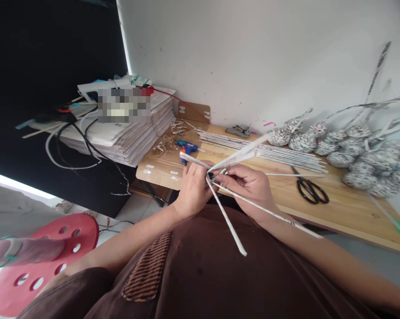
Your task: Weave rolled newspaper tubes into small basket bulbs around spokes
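Both hands meet in front of my apron at the crossing of several rolled paper strips [227, 221], which fan out toward me, to the right and toward the wall. My left hand [194, 184] is closed around the crossing, fingers wrapped over it. My right hand [248, 184] pinches at the same spot from the right, thumb and forefinger on a strip. A small dark piece shows between the fingers; what it is I cannot make out. Just beyond my left hand lies a blue glue gun [189, 147] with an orange part.
Black scissors [311, 188] lie on the wooden table [339, 206] at the right. Long paper rolls [266, 153] run along the back, near several woven paper gourd shapes [301, 141]. A tall paper stack [130, 144] with cables stands at the left, above a red stool [87, 226].
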Demonstrator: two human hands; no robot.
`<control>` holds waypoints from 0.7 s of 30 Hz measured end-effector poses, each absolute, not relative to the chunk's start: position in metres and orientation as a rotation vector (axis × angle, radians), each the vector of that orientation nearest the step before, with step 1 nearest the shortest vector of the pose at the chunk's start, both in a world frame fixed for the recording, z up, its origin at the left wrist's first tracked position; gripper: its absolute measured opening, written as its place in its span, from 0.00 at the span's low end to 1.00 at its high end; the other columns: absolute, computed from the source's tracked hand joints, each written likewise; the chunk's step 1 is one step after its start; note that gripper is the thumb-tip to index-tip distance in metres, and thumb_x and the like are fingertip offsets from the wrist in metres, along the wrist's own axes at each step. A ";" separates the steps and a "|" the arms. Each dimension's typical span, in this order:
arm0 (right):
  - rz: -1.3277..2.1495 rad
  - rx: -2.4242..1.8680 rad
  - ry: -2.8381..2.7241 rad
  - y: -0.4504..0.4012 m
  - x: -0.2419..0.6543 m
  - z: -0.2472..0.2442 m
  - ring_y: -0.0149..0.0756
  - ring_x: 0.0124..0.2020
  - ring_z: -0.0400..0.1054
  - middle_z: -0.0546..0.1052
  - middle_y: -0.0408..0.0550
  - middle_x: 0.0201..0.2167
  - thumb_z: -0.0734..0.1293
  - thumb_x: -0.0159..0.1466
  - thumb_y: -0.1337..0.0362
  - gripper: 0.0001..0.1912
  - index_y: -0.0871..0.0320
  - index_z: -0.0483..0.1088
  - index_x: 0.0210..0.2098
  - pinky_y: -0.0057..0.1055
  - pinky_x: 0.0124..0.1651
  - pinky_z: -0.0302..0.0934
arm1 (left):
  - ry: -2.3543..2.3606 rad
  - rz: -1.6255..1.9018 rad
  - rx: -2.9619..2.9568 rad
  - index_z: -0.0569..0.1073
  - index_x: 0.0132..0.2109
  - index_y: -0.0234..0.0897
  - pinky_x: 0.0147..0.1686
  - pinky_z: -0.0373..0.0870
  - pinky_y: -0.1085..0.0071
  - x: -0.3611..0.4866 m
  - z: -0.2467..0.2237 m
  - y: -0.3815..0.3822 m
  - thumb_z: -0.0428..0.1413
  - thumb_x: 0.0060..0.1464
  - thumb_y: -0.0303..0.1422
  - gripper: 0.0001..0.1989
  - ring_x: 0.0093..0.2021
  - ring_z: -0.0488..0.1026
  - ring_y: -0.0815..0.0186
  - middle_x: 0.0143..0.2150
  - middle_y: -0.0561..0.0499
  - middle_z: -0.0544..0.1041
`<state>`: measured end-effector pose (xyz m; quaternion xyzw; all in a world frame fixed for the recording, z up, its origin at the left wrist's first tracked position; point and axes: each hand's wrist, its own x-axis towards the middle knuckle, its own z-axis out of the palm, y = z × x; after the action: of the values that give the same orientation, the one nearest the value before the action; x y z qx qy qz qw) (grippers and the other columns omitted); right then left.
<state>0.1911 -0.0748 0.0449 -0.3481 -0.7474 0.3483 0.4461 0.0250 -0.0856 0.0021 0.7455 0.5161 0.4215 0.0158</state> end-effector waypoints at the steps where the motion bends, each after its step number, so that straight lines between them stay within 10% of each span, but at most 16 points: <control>1: 0.756 -0.886 -1.921 -0.075 0.191 0.045 0.38 0.37 0.75 0.81 0.49 0.36 0.69 0.66 0.59 0.07 0.56 0.78 0.37 0.33 0.41 0.69 | 1.605 1.310 2.305 0.67 0.50 0.39 0.51 0.65 0.57 0.025 0.002 -0.085 0.56 0.59 0.32 0.13 0.52 0.72 0.54 0.49 0.43 0.76; 7: 0.185 -0.930 -2.408 -0.076 0.193 0.058 0.44 0.42 0.74 0.79 0.56 0.40 0.61 0.71 0.67 0.09 0.59 0.74 0.42 0.37 0.44 0.67 | 1.607 1.294 2.359 0.68 0.50 0.38 0.52 0.64 0.56 0.026 0.001 -0.084 0.54 0.61 0.32 0.10 0.51 0.71 0.54 0.50 0.42 0.76; 21: 0.122 -0.814 -2.124 -0.079 0.186 0.058 0.37 0.36 0.76 0.82 0.47 0.35 0.65 0.68 0.68 0.07 0.54 0.77 0.40 0.33 0.42 0.68 | 1.623 1.354 2.252 0.66 0.49 0.40 0.49 0.66 0.57 0.027 0.006 -0.082 0.52 0.62 0.35 0.09 0.49 0.71 0.55 0.47 0.45 0.75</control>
<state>0.1855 -0.0787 0.0578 -0.3246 -0.8469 0.0485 0.4183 0.0269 -0.0817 0.0059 0.7290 0.5252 0.4381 0.0266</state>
